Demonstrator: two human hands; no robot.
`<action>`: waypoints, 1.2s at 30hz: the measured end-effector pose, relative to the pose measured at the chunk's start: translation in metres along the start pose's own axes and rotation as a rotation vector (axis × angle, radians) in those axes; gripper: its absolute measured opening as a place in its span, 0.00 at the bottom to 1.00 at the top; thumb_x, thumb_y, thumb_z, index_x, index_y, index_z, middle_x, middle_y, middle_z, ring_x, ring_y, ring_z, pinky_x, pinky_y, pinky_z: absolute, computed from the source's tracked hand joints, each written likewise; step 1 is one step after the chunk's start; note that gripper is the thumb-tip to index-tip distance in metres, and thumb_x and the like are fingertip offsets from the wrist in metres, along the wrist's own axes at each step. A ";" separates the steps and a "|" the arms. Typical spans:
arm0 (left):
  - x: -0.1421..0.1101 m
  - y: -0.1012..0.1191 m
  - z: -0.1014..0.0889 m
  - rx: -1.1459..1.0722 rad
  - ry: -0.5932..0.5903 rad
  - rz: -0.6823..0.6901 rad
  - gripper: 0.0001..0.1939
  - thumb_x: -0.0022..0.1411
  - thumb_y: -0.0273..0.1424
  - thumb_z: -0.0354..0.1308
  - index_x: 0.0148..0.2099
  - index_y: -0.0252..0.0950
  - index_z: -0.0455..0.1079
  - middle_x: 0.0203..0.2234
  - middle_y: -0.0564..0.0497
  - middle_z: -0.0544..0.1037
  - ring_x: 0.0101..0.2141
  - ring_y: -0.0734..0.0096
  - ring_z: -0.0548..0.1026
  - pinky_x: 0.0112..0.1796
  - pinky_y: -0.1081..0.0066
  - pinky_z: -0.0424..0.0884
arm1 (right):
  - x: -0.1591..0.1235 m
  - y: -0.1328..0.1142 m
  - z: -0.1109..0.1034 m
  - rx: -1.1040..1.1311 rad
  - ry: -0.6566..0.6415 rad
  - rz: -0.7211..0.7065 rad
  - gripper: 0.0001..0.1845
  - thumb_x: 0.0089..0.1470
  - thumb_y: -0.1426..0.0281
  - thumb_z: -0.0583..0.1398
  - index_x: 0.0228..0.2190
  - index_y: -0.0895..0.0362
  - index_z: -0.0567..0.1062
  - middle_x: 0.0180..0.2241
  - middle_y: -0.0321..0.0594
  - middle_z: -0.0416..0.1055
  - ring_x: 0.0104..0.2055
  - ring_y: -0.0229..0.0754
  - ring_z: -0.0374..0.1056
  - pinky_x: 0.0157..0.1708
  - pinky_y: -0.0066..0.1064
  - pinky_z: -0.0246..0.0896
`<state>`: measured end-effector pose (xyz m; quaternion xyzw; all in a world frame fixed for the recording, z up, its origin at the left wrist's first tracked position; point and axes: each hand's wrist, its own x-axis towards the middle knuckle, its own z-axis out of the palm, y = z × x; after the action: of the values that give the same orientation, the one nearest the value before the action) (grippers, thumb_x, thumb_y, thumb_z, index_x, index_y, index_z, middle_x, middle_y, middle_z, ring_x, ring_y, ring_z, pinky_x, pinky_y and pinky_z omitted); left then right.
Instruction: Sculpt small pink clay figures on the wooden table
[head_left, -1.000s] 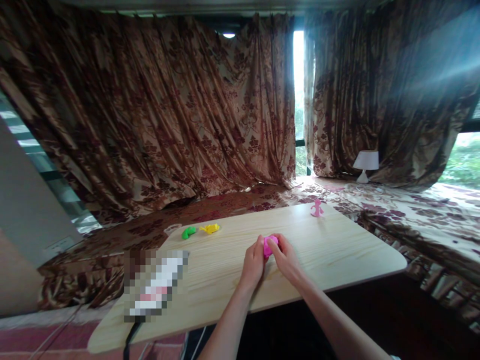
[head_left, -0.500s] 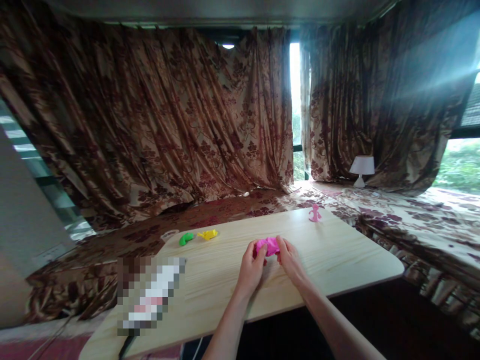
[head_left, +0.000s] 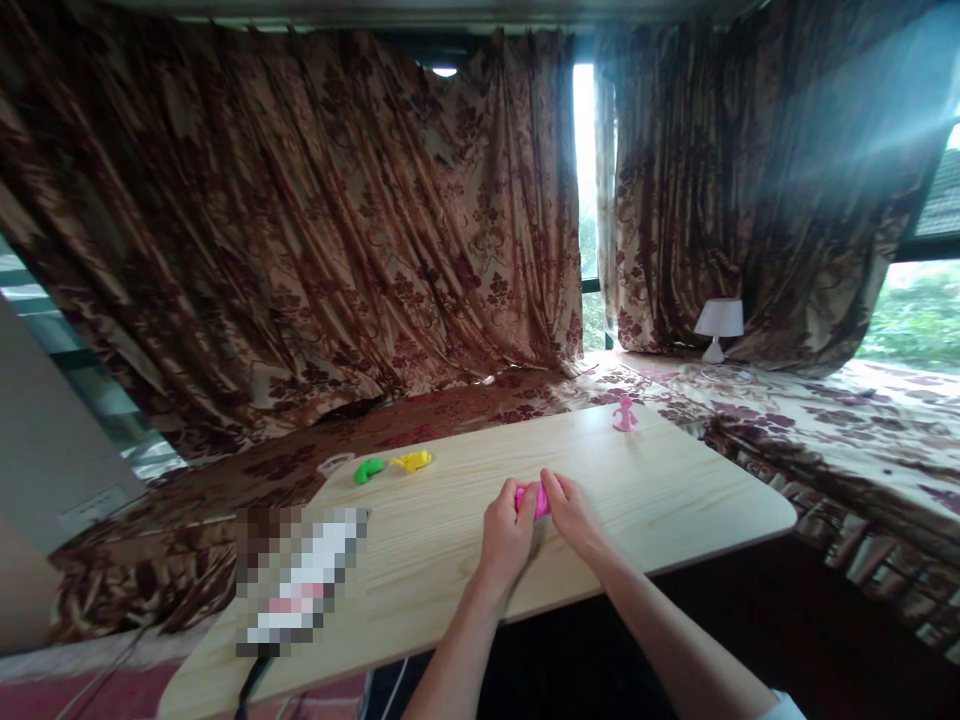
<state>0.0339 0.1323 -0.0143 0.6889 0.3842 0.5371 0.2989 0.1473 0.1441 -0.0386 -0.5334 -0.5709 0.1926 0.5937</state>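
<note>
Both my hands meet over the middle of a light wooden table [head_left: 675, 500]. My left hand [head_left: 508, 532] and my right hand [head_left: 571, 515] are closed together around a small bright pink lump [head_left: 537, 498], which looks soft like clay or a balloon. Only a bit of pink shows between the fingers. A small pink figure [head_left: 623, 414] stands upright near the table's far edge. A green piece [head_left: 367, 469] and a yellow piece [head_left: 413, 460] lie side by side at the far left of the table.
A blurred-out flat object [head_left: 300, 578] lies on the table's left part, with a dark cable hanging off the near edge. Brown flowered curtains [head_left: 337, 230] hang behind. A flowered cloth covers the ledge, where a small white lamp [head_left: 718, 324] stands at the right.
Half a second ago the pink lump was spread wider between my hands. Now my fingers have pressed it together, and less of it shows. My hands stay at the same spot on the table.
</note>
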 end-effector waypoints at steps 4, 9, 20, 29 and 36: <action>0.006 -0.007 -0.007 -0.135 0.071 -0.131 0.16 0.54 0.44 0.54 0.24 0.37 0.66 0.16 0.54 0.67 0.21 0.73 0.63 0.25 0.75 0.59 | -0.004 -0.010 -0.002 0.083 -0.047 -0.004 0.19 0.59 0.60 0.45 0.35 0.56 0.70 0.24 0.34 0.67 0.23 0.37 0.63 0.23 0.26 0.57; 0.008 -0.019 -0.013 -0.380 -0.013 -0.436 0.26 0.54 0.53 0.46 0.19 0.37 0.60 0.07 0.58 0.56 0.11 0.77 0.53 0.15 0.74 0.51 | -0.018 -0.031 -0.007 -0.115 -0.117 -0.368 0.16 0.55 0.65 0.52 0.46 0.54 0.66 0.41 0.41 0.67 0.38 0.40 0.66 0.39 0.30 0.59; -0.002 -0.007 -0.004 0.411 0.040 0.081 0.15 0.62 0.39 0.44 0.34 0.37 0.69 0.22 0.51 0.73 0.24 0.71 0.69 0.29 0.73 0.59 | -0.002 -0.007 0.003 0.010 -0.113 0.047 0.19 0.56 0.60 0.47 0.21 0.56 0.66 0.18 0.33 0.63 0.21 0.35 0.59 0.22 0.24 0.52; 0.008 -0.010 -0.006 -0.074 0.068 -0.154 0.20 0.58 0.46 0.47 0.27 0.34 0.65 0.15 0.57 0.65 0.17 0.76 0.62 0.21 0.76 0.58 | -0.013 -0.027 -0.013 0.047 -0.105 -0.113 0.18 0.57 0.60 0.48 0.43 0.55 0.68 0.36 0.39 0.69 0.34 0.39 0.65 0.32 0.28 0.59; 0.008 -0.021 -0.011 -0.003 0.130 -0.127 0.22 0.61 0.44 0.42 0.22 0.35 0.60 0.15 0.56 0.62 0.19 0.76 0.61 0.23 0.75 0.57 | -0.021 -0.025 -0.005 -0.216 -0.140 -0.267 0.13 0.56 0.62 0.51 0.35 0.57 0.69 0.28 0.39 0.71 0.31 0.39 0.66 0.33 0.27 0.56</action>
<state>0.0195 0.1498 -0.0248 0.6262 0.4449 0.5612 0.3081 0.1360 0.1154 -0.0257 -0.4987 -0.6940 0.0862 0.5121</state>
